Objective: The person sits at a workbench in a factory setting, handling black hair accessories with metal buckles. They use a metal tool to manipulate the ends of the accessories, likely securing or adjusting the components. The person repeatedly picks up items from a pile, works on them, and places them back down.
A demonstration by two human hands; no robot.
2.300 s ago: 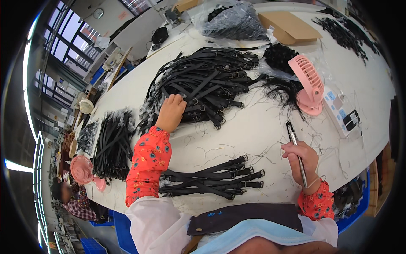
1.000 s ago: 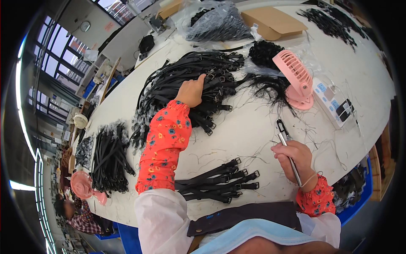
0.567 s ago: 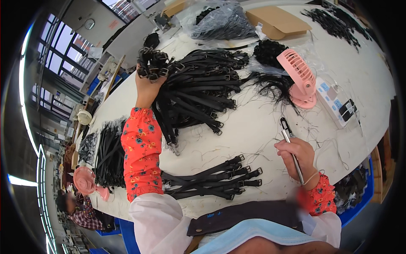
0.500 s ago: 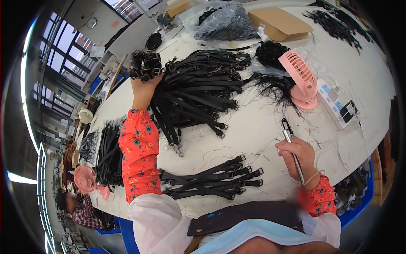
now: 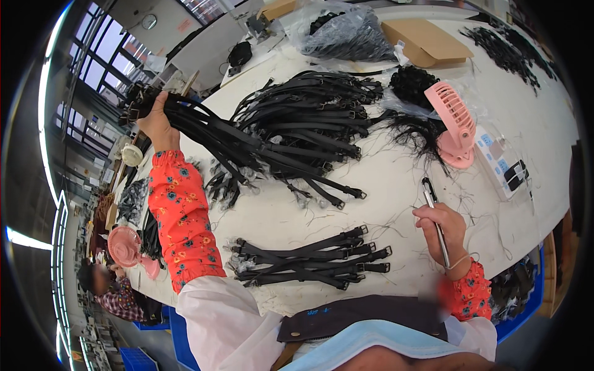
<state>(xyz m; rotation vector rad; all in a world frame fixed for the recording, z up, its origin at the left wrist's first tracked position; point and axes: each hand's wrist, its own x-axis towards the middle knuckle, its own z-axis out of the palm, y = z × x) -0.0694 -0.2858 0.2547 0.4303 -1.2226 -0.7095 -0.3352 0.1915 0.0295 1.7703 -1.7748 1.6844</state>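
At the far left, my left hand is closed round the buckle end of a bundle of black buckled straps. The bundle is lifted there, and its other ends slope down to the right onto the table. Beside it spreads a large pile of black straps with metal buckles. My right hand grips a slim silver pen-shaped tool with a black end, pointing away from me above the table. Nearer to me lies a smaller row of straps, crossing one another, buckles mostly to the right.
A pink fan and a white power strip stand at the right. Behind are a plastic bag of black items and a cardboard box. Loose threads litter the white table. Another person sits at the far left.
My left hand has swung left with the strap bundle, drawing it away from the large pile and stretching it out. My right hand keeps its hold on the silver tool.
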